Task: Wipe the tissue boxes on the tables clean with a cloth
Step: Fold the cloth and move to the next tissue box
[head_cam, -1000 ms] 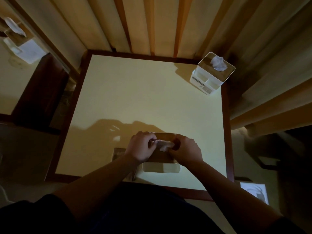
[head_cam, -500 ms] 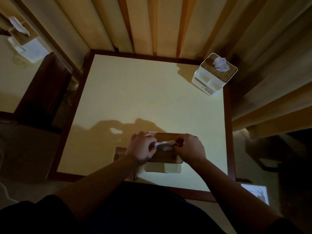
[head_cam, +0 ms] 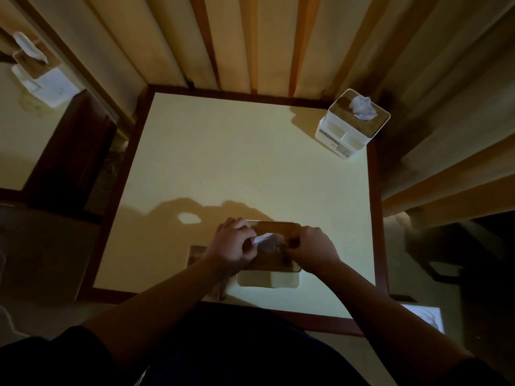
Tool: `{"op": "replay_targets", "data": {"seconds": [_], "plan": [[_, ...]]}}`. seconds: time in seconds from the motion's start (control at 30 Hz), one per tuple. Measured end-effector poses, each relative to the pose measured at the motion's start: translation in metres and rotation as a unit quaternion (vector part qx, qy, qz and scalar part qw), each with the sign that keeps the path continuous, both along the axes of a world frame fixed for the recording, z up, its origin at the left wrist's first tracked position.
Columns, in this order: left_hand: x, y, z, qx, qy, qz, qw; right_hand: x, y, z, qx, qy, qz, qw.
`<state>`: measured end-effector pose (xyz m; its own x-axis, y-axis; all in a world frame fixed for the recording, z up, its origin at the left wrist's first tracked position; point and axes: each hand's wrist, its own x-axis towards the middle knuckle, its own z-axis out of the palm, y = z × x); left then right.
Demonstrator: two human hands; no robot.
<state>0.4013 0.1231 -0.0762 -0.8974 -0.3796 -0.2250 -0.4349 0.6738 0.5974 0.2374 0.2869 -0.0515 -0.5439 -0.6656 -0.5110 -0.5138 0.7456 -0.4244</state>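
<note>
Both hands meet over the near tissue box [head_cam: 274, 247]: the left hand [head_cam: 232, 243] and the right hand [head_cam: 312, 250] each have fingers curled, pinching the white tissue [head_cam: 266, 242] that sticks up from the box's brown lid. This box stands at the near edge of a pale yellow table [head_cam: 237, 162] with a dark wood rim. A second tissue box [head_cam: 352, 122], white with a brown top, sits at the table's far right corner. Cream curtains [head_cam: 250, 37] hang beyond the table. Its label is too small to read. The room is dim.
</note>
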Motion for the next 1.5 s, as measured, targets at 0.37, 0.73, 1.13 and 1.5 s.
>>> {"op": "replay_targets", "data": {"seconds": [0.37, 0.73, 1.13, 1.5], "plan": [[0.000, -0.010, 0.008, -0.015, -0.023, -0.039, 0.999, -0.008, 0.003, 0.010, -0.076, 0.032, -0.002, 0.997], [0.005, -0.034, 0.013, -0.092, -0.200, -0.156, 0.963, -0.014, 0.027, -0.003, 0.053, 0.052, 0.166, 0.983], [0.020, -0.069, 0.017, -0.149, -0.098, -0.082, 0.981, -0.034, -0.044, 0.017, 0.024, 0.069, 0.212, 0.975], [0.007, -0.243, 0.041, -0.197, -0.119, -0.003, 0.973, -0.060, -0.260, 0.031, 0.006, 0.132, 0.287, 0.949]]}}
